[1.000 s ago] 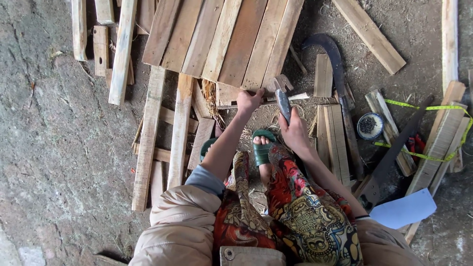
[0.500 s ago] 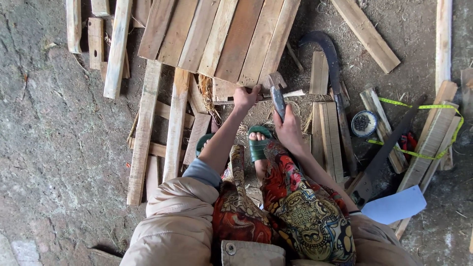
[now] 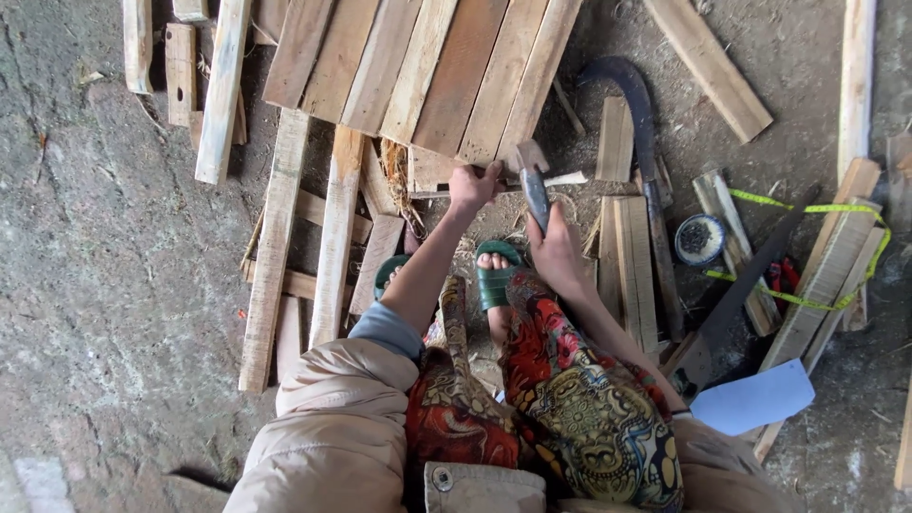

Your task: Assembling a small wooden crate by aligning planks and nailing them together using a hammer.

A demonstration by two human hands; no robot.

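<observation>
My left hand [image 3: 472, 187] presses on a thin pale wooden strip [image 3: 560, 179] that lies across the ground in front of my feet. My right hand [image 3: 559, 249] grips the grey handle of a hammer [image 3: 533, 185], whose head rests at the strip. A panel of several planks [image 3: 423, 71] joined side by side lies just beyond the strip. My feet wear green sandals [image 3: 494, 277], one on each side of my left forearm.
Loose planks [image 3: 275, 247] lie to the left. A curved dark blade [image 3: 638, 114], a round tin of nails [image 3: 700, 237], a handsaw [image 3: 736, 294], a yellow tape measure [image 3: 817, 209] and red-handled pliers [image 3: 782, 275] lie to the right. A blue sheet [image 3: 755, 397] lies by my right knee.
The view has shifted slightly. The hammer has come down from its raised position to the strip. My left hand stays on the strip.
</observation>
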